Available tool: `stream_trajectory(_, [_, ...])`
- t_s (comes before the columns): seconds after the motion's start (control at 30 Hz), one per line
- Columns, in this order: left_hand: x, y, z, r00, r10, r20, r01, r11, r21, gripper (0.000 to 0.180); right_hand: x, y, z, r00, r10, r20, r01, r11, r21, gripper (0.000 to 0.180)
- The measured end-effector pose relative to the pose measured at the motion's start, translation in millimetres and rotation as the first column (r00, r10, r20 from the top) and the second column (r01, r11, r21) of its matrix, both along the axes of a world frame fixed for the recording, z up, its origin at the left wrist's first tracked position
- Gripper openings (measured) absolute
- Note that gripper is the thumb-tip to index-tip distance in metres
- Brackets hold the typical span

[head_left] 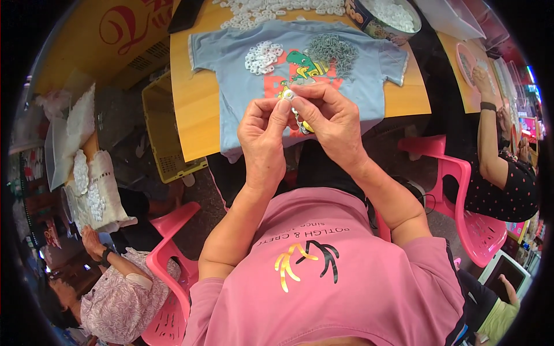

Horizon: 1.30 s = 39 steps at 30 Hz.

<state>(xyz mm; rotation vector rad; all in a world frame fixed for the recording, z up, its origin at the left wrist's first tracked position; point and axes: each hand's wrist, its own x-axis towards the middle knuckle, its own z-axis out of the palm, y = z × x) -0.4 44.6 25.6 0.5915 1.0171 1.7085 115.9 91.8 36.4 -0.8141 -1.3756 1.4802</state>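
My left hand and my right hand meet above the table's near edge, both closed with thumbs and fingertips together. Pinched between them is a small white plastic piece, and a short chain of small parts hangs under it between the hands. Fingertips cover much of the piece. Beneath lies a blue T-shirt with a cartoon dinosaur print, spread over the table. On the shirt sit a pile of white plastic pieces to the left and a pile of small grey metal parts to the right.
More white pieces are heaped at the wooden table's far side, beside a round tin full of white pieces. A yellow crate stands left. Pink chairs flank me; people work at tables on both sides.
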Motion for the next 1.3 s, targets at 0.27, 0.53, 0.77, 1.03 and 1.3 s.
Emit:
stream_trajectory(0.27, [-11,-1,-4,0.990,-0.021,-0.143,0.027,0.999,0.045,0.017,-3,5,2,0.979,0.071,-0.193,-0.119,0.962,-0.247,0.027])
stream_trajectory(0.53, [-20,-4,-7,0.931,-0.111,-0.348,0.203,0.949,0.241,0.043,-4,-6,9,0.852,0.146,-0.504,-0.403,0.797,-0.450,0.059])
stream_trajectory(0.77, [-30,-14,-17,0.947,-0.181,-0.266,0.264,0.908,0.325,0.037,-19,-26,8,0.802,0.108,-0.587,-0.448,0.759,-0.472,0.065])
stream_trajectory(1.03, [-44,-30,-23,0.963,-0.202,-0.178,0.252,0.909,0.333,0.031,-20,-30,15,0.789,0.211,-0.577,-0.528,0.713,-0.462,0.072])
stream_trajectory(1.3, [-165,-36,5,0.708,0.251,-0.660,-0.335,0.942,-0.001,0.034,24,21,-9,0.953,0.072,0.293,-0.111,0.987,0.118,0.019])
